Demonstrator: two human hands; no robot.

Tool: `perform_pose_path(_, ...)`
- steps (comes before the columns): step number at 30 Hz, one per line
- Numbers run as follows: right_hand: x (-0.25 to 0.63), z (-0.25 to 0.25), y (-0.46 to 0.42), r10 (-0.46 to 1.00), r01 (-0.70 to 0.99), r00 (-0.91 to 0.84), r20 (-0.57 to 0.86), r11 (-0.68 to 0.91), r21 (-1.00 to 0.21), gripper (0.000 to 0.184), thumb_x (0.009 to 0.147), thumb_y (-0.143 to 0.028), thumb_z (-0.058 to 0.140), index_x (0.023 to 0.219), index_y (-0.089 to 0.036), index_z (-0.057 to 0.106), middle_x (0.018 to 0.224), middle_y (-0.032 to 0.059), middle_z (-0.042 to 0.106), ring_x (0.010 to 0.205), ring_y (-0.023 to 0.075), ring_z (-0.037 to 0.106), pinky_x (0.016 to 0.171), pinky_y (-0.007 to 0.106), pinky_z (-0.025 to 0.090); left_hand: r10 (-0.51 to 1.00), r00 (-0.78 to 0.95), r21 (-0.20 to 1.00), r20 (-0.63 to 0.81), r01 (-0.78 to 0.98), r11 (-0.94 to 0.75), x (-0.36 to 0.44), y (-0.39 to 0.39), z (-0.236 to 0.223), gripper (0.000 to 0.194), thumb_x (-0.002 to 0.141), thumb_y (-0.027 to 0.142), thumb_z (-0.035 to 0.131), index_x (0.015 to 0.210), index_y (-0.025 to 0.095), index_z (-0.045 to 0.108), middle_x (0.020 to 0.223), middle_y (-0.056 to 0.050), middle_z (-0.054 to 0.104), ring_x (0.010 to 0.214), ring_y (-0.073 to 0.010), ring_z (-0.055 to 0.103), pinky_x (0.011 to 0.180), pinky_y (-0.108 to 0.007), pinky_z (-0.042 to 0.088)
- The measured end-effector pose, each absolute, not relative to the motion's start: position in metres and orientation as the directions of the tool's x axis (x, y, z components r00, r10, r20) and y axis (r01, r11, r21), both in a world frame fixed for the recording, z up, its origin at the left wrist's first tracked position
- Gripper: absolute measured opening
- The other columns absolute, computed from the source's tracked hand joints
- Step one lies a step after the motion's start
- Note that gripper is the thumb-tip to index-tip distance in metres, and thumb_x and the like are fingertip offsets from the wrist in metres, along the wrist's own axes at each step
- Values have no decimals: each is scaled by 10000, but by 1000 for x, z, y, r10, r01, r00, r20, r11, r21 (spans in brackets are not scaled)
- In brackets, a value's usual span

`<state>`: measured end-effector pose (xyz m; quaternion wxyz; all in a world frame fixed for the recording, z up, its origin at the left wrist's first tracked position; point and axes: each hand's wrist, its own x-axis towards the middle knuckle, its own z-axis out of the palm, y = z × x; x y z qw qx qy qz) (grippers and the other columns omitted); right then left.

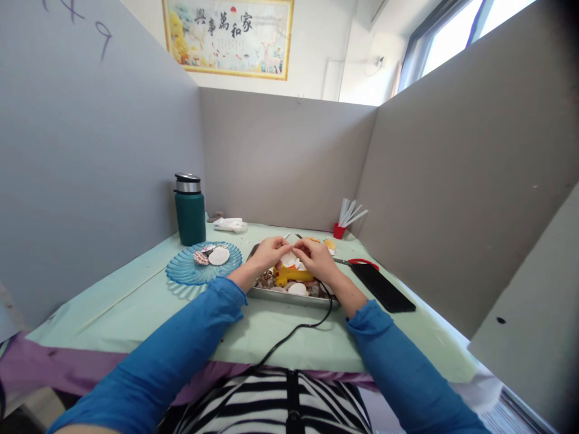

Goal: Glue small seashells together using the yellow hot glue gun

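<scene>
My left hand (pixel 268 252) and my right hand (pixel 318 257) meet over a metal tray (pixel 289 297) in the middle of the table. The fingertips of both are pinched together on a white shell (pixel 288 260) held between them. Below the hands, several shells and a yellow glue gun (pixel 292 276) lie in the tray. A black cord (pixel 289 333) runs from the tray toward my body.
A blue glass plate (pixel 183 274) with shells sits left of the tray, a dark green flask (pixel 190 210) behind it. A black phone (pixel 382 287), red-handled scissors (pixel 364 263) and a red cup of white sticks (pixel 339 231) lie to the right. Grey partitions surround the table.
</scene>
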<state>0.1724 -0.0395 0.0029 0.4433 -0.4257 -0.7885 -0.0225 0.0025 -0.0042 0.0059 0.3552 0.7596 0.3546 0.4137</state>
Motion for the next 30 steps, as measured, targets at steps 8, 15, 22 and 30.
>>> perform_pose_path(8,173,3,-38,655,672,-237,717,644,-366,168,860,-318,528,852,-187,631,719,19,643,630,133,547,574,232,366,832,372,794,412,302,-528,5,-14,12,248,802,376,541,910,156,580,511,52,515,342,-69,457,349,-159,313)
perform_pose_path(15,174,3,-36,678,589,-213,703,663,-461,175,863,-325,513,848,-187,621,692,3,625,585,120,532,561,228,383,821,355,781,446,294,-551,6,-13,11,273,788,359,549,951,146,602,508,48,502,389,-71,442,376,-162,297)
perform_pose_path(22,176,1,-32,728,503,-191,658,648,-572,206,857,-366,519,856,-180,607,660,-6,591,542,106,502,524,218,385,782,361,739,508,285,-611,5,-9,8,286,781,362,555,959,146,615,528,48,478,444,-65,404,414,-166,273)
perform_pose_path(30,175,0,-31,738,434,-171,653,651,-622,224,842,-389,526,847,-176,595,599,-21,564,486,100,478,484,216,382,768,391,807,508,95,-582,6,-8,8,303,758,348,581,995,160,578,601,37,536,559,-91,524,532,-189,447)
